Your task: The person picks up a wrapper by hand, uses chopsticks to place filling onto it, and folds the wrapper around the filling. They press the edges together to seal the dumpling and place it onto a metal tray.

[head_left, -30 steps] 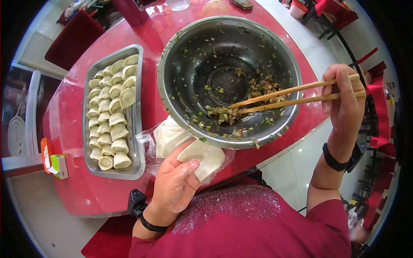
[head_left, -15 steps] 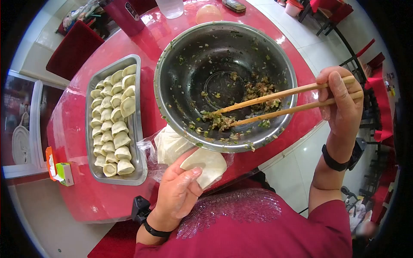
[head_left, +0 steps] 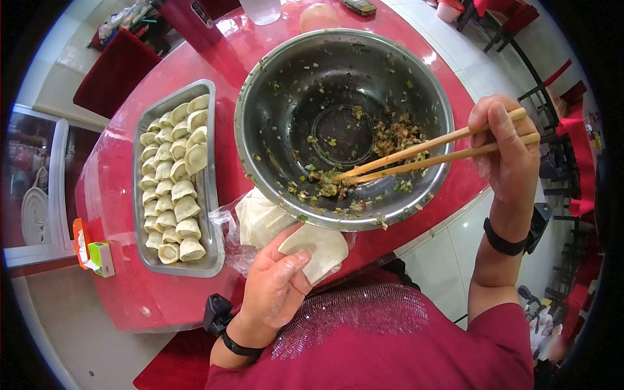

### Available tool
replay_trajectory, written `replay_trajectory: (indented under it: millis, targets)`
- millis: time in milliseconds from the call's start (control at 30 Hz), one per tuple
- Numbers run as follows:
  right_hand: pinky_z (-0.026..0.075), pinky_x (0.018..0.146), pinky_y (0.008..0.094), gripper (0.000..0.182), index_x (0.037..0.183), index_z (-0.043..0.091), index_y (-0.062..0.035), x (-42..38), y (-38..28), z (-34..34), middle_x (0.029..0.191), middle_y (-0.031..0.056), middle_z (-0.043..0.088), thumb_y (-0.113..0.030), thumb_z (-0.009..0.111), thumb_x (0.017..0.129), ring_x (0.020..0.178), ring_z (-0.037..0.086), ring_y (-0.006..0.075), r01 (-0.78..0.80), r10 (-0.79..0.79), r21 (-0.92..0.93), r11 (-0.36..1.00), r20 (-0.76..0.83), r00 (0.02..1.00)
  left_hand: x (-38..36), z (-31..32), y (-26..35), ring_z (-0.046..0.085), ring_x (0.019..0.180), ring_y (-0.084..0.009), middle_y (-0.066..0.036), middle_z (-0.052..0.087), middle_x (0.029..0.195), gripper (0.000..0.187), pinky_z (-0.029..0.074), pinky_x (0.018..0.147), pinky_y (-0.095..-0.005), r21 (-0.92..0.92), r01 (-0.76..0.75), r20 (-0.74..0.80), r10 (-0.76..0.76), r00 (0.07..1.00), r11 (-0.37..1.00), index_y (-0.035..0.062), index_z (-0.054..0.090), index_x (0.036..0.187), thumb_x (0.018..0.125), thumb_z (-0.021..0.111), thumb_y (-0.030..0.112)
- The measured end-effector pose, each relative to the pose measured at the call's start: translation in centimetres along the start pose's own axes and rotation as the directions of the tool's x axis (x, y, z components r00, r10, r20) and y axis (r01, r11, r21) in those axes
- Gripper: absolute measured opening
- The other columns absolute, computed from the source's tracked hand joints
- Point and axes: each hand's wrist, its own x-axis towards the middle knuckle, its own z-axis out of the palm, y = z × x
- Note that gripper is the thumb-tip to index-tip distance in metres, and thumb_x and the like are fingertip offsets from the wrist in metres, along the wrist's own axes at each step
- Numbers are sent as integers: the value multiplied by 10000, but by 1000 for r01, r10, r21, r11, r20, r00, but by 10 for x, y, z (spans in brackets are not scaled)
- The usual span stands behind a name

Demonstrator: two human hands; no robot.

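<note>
Between the thumb and fingers of my left hand is a pale, flat dumpling wrapper, held just below the near rim of a big metal bowl. My right hand grips a pair of wooden chopsticks near their thick ends. Their tips meet in a small clump of chopped filling low in the bowl. More filling lies against the bowl's right side. A stack of wrappers in clear plastic rests behind my left hand, partly hidden by the bowl.
A metal tray with rows of folded dumplings stands left of the bowl on the red table. A small green-and-white box sits near the table's left edge. At the back are a dark red flask and a phone-like object.
The chopstick tips have closed together on the clump of filling, and my right hand has shifted slightly left. My left hand still holds the wrapper. The whole view has shifted a little.
</note>
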Motion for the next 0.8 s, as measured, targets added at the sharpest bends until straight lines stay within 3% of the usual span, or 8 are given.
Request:
replay_trajectory:
  millis: [67, 133, 333, 600, 800]
  targets:
    - [261, 320, 140, 281, 751, 574, -25, -1, 1, 2, 545, 7, 484, -242, 454, 883, 368, 391, 27, -7, 7, 13, 1000, -19, 1000, -1, 1, 2, 486, 1071, -314, -204, 452, 1181, 504, 423, 894, -441, 1, -4, -5, 4, 1000, 1000, -65, 284, 1244, 771, 445, -1]
    - [250, 319, 141, 273, 743, 574, -30, -2, 3, 2, 537, -3, 468, -229, 448, 882, 358, 368, 23, -118, 120, 20, 993, -109, 987, -3, 0, 3, 485, 1073, -313, -200, 451, 1184, 506, 424, 891, -445, 1, -2, -18, 2, 1000, 1000, -57, 285, 1248, 772, 444, -1]
    - [214, 315, 144, 265, 737, 571, -29, 3, 10, -8, 501, -23, 416, -218, 447, 876, 339, 306, 14, -154, 158, 161, 975, -9, 987, -4, 1, 4, 488, 1070, -307, -191, 449, 1191, 499, 434, 878, -445, -6, -17, -14, 17, 1000, 1000, -46, 292, 1253, 777, 435, -1]
    - [248, 302, 135, 226, 775, 552, -30, 0, 41, -9, 467, -41, 420, -192, 438, 884, 327, 322, 5, -232, 271, 407, 884, -38, 962, -10, 2, 11, 528, 1016, -288, -187, 477, 1154, 485, 486, 799, -391, -75, -87, -100, 80, 992, 993, -44, 309, 1246, 781, 439, 2]
    - [262, 302, 126, 222, 790, 531, -32, 2, 48, -7, 456, -35, 424, -194, 425, 898, 319, 334, 17, -222, 347, 590, 776, -106, 932, -25, 6, 18, 532, 1007, -296, -203, 481, 1142, 484, 496, 780, -377, -51, -247, -89, 242, 966, 968, -73, 311, 1231, 771, 443, -1]
